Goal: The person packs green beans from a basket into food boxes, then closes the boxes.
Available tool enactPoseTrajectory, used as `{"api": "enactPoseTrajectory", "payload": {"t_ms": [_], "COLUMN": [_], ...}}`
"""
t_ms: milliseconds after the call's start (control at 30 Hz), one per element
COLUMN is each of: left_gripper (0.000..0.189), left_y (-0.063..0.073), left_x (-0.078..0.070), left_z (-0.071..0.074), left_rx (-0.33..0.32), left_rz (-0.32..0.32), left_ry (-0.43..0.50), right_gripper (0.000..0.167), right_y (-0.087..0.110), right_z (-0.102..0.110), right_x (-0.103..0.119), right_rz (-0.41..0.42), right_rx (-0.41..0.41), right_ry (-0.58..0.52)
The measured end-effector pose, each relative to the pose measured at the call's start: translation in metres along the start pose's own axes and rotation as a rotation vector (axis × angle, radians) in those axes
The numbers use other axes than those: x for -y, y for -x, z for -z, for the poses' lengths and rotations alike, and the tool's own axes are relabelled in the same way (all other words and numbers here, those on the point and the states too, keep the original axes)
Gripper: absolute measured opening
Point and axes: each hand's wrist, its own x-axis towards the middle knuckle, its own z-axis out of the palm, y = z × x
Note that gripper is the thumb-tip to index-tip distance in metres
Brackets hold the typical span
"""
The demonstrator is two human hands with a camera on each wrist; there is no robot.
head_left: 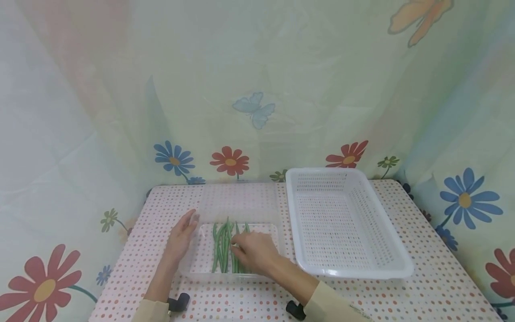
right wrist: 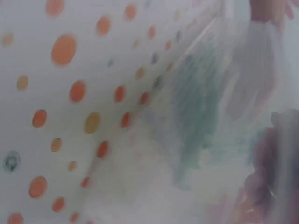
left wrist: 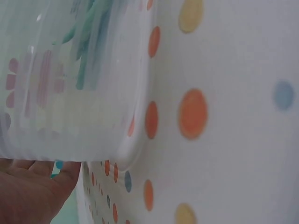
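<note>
Several green beans [head_left: 222,250] lie lengthwise, side by side, in a clear plastic box [head_left: 189,264]. Over the right part of the bunch, my right hand [head_left: 257,252] has its fingers curled down and pinches at the beans; the fingertips are partly hidden. Through the box's cloudy wall, the right wrist view shows the beans [right wrist: 198,102] only as a green blur. My left hand [head_left: 179,241] rests along the box's left side, fingers extended. In the left wrist view that hand [left wrist: 39,186] is against the box wall [left wrist: 84,135].
A white perforated plastic basket [head_left: 334,228] stands to the right of the box. Behind the beans, a clear lid-like panel [head_left: 239,197] extends from the box. All stand on a dotted tablecloth [head_left: 141,241], with a flowered curtain [head_left: 306,89] behind.
</note>
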Motion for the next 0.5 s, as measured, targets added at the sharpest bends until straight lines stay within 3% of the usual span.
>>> {"api": "enactPoseTrajectory", "payload": {"t_ms": [267, 367, 500], "left_gripper": [0.055, 0.058, 0.064], "left_y": [0.001, 0.001, 0.000], "left_x": [-0.001, -0.004, -0.009], "left_z": [0.004, 0.005, 0.004], "left_rx": [0.004, 0.007, 0.031], "left_rz": [-0.044, -0.085, -0.163], "left_ry": [-0.147, -0.246, -0.380], "right_gripper": [0.013, 0.015, 0.025], "right_y": [0.009, 0.008, 0.003], "right_z": [0.038, 0.056, 0.074], "right_x": [0.023, 0.024, 0.016], "right_rz": [0.200, 0.219, 0.170], "right_rx": [-0.011, -0.041, -0.069], "right_ry": [-0.066, -0.041, -0.040]}}
